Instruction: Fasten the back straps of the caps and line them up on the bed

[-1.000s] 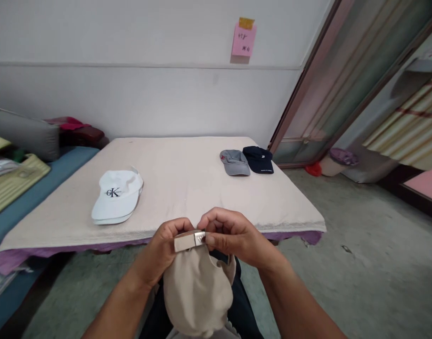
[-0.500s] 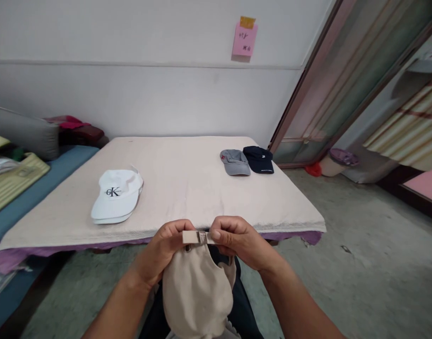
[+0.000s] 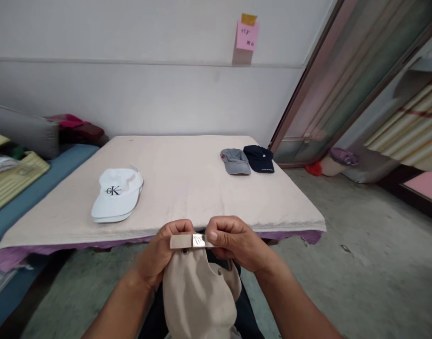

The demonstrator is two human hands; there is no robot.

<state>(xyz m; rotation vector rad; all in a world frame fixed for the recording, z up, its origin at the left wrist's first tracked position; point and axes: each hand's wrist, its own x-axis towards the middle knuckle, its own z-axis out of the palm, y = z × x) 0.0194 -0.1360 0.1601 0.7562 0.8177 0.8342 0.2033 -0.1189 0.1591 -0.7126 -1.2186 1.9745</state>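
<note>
A beige baseball cap [image 3: 198, 292] hangs over my lap with its back strap uppermost. Across the top runs the strap [image 3: 180, 241], threaded through a shiny metal buckle [image 3: 199, 240]. My left hand [image 3: 166, 249] is closed on the cap at the strap's left side, its fingertips hidden behind the strap. Thumb and curled fingers of my right hand [image 3: 233, 238] pinch the strap just right of the buckle. On the bed ahead lie white caps [image 3: 118, 193], apparently stacked, with black letters. A grey cap [image 3: 235, 161] and a navy cap [image 3: 259, 159] sit side by side farther back.
The bed [image 3: 180, 188] has a pale cover over purple cloth. Left of it is a blue surface [image 3: 74, 157] with a grey cushion [image 3: 28, 129]. A pink note [image 3: 247, 36] is taped to the wall. A bin [image 3: 338, 162] stands on the floor at right.
The buckle has shifted slightly left and its face has turned to catch the light. More strap sticks out left of it. My right hand has moved slightly left.
</note>
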